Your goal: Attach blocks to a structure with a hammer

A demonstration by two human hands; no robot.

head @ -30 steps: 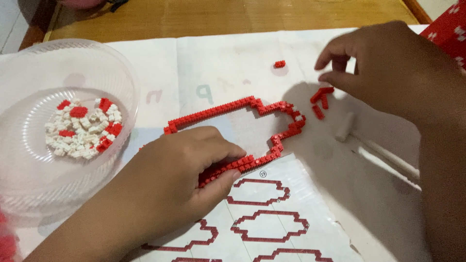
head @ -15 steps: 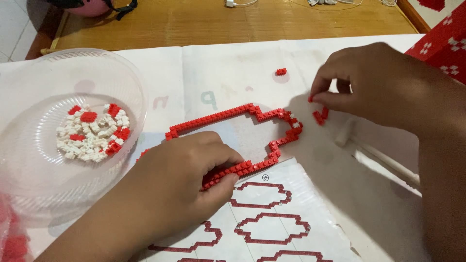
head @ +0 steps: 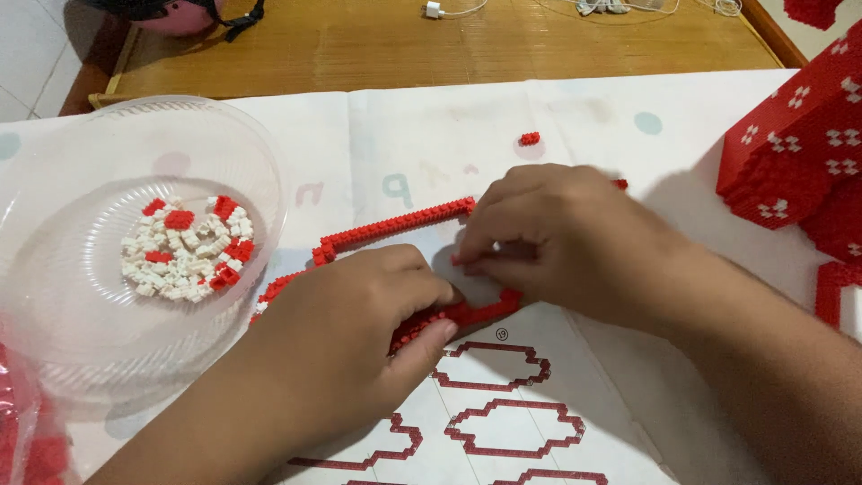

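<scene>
Left hand (head: 359, 332) lies flat over the red brick frame (head: 395, 224) on the printed instruction sheet (head: 503, 395), fingers curled onto its near edge, pinning it steady. Right hand (head: 557, 238) fingers pinch closed at the frame's right side; cannot tell if a brick is held. Tiny studded plastic bricks, red and white, sit in the clear ribbed bowl (head: 63, 216), left on the desk (head: 431, 45).

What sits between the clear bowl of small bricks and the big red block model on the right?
In the head view, between the clear bowl and the red block model lie the red brick frame, both hands, left and right, on it, and one loose red brick.
</scene>
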